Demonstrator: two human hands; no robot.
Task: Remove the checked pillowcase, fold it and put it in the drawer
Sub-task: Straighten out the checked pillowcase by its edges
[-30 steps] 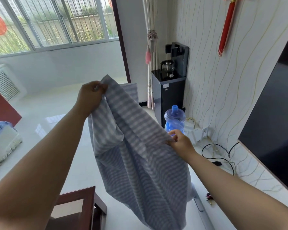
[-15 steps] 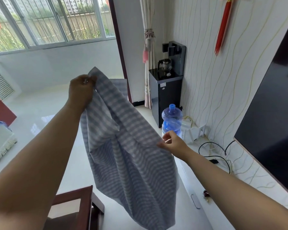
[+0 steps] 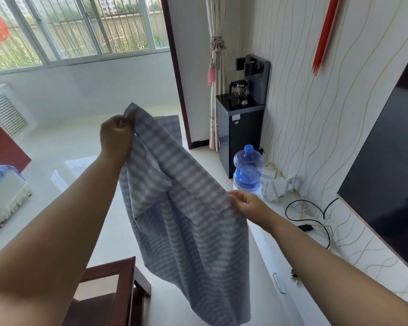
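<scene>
The left hand (image 3: 116,135) grips one top corner of the pillowcase (image 3: 189,215) and the right hand (image 3: 247,205) pinches its upper edge lower down, so the cloth hangs lengthwise below both, in the air.

Holding up a checked pillowcase (image 3: 186,208) in mid-air, left hand (image 3: 116,137) gripping one corner, right hand (image 3: 247,205) pinching the other, above a white floor (image 3: 64,156).
</scene>
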